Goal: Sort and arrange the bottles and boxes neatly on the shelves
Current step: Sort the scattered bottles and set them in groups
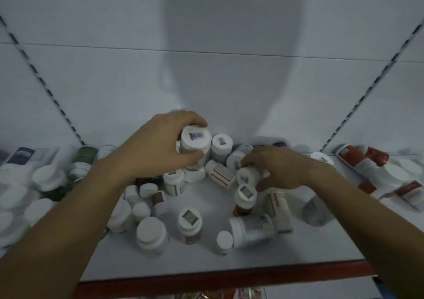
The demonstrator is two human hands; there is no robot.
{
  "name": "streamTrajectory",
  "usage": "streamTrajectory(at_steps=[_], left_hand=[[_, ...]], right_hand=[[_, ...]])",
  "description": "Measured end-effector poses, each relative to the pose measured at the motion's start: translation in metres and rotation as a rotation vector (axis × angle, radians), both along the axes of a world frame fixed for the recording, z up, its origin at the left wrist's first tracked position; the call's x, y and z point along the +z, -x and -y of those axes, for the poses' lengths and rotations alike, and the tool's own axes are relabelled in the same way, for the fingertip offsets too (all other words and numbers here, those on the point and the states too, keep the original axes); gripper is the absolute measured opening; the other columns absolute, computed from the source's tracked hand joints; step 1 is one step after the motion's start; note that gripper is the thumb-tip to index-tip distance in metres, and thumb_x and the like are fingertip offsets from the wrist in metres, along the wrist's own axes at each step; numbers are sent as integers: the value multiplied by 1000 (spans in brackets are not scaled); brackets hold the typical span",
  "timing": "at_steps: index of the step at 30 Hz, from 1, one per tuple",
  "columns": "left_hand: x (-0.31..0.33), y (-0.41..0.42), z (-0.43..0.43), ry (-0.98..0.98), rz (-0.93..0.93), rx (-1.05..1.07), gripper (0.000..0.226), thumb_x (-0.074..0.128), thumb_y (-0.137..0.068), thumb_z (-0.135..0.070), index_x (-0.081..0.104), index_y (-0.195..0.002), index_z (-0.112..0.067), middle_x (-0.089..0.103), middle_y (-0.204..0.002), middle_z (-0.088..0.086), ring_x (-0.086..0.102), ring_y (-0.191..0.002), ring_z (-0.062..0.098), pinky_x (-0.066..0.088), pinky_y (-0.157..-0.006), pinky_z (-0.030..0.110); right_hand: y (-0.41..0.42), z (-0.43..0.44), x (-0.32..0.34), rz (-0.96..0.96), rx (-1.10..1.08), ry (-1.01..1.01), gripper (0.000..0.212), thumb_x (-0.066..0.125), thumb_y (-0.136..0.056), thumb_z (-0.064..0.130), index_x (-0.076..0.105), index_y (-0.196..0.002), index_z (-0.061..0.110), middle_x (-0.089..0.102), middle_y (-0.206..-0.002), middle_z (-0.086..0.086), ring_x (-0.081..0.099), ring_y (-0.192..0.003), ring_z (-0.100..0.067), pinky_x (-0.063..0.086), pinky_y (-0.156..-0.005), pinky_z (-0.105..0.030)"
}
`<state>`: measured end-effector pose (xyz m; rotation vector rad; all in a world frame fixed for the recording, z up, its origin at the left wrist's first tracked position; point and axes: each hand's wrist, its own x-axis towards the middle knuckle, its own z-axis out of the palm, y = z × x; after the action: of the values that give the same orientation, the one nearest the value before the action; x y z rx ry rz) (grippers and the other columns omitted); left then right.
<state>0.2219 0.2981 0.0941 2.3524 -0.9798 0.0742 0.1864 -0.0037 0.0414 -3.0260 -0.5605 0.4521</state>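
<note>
Now sorting step: left hand [158, 147] gripped white bottle [195, 148] near back edge of shelf [229, 262]; right hand [278, 168] clasped smaller bottle [247, 176] mid-shelf. Next probably: stand both upright in row.

One wide-angle camera on the person's head looks forward and down, close to a white shelf [206, 262]. The left hand [158, 147] and right hand [280, 170] sit just below mid-frame; the shelf's red front edge [229, 278] lies nearer than them, and the back panel [229, 69] rises beyond, filling the upper half.
</note>
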Motion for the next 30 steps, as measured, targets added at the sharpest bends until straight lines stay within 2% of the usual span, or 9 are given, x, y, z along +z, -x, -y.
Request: streamTrajectory(at_steps=[3,5,10,14,19,21,24,27,30], left_hand=[[5,-7,-35,21,-2,55,55,70,-72,-49,60,-124,-34,63,-117,-19,56,-99,-4,42,-85,11],[8,-10,-65,0,20,95,56,69,-73,-50,60,-125,-34,63,-118,-16,54,-100,1,45,-88,19],[27,-8,-180,-98,81,237,51,61,-69,-54,55,-118,-40,61,-111,-17,55,-101,11,51,-85,45],[41,4,-299,-148,88,403,46,61,-68,-52,55,-113,-42,62,-105,-18,55,-95,8,50,-81,43],[33,22,-411,-139,33,565,41,60,-66,-49,55,-107,-45,62,-100,-17,57,-91,3,50,-76,35],[20,25,-428,-155,0,544,38,63,-68,-47,54,-105,-44,58,-100,-18,53,-90,1,47,-73,29],[-13,22,-438,-294,1,492,43,64,-74,-46,53,-113,-37,51,-103,-17,52,-94,11,46,-72,35],[-43,18,-430,-473,59,522,44,67,-79,-39,50,-119,-34,47,-104,-12,51,-99,18,31,-70,32],[-59,11,-426,-542,128,579,52,69,-81,-30,51,-130,-27,55,-123,-3,50,-108,22,27,-76,33]], right_hand=[[-11,-10,37,82,-45,-128,47,78,-81,41,57,-122,32,58,-113,12,55,-104,-12,47,-86,-30],[-23,-37,60,189,-50,-223,44,79,-80,42,57,-117,33,59,-108,14,56,-98,-9,49,-83,-30],[-57,-167,82,257,113,-400,64,78,-80,47,47,-134,35,59,-117,12,57,-97,-7,45,-82,-22],[-78,-287,94,276,278,-464,56,71,-82,53,51,-130,35,60,-111,10,58,-94,-9,42,-75,-13],[-105,-418,93,215,392,-547,42,78,-81,38,55,-116,36,64,-105,15,61,-92,-4,47,-76,-19],[-120,-460,79,149,374,-520,39,77,-78,36,54,-110,37,63,-102,13,60,-91,-7,49,-76,-27],[-144,-511,42,149,382,-439,40,74,-74,35,58,-110,27,59,-102,1,56,-91,-19,49,-80,-41],[-162,-546,12,197,292,-369,41,75,-76,28,62,-113,16,54,-105,-6,57,-91,-27,50,-77,-40],[-167,-567,-3,247,254,-301,43,76,-76,20,60,-115,11,55,-107,-10,57,-95,-30,48,-75,-36]])
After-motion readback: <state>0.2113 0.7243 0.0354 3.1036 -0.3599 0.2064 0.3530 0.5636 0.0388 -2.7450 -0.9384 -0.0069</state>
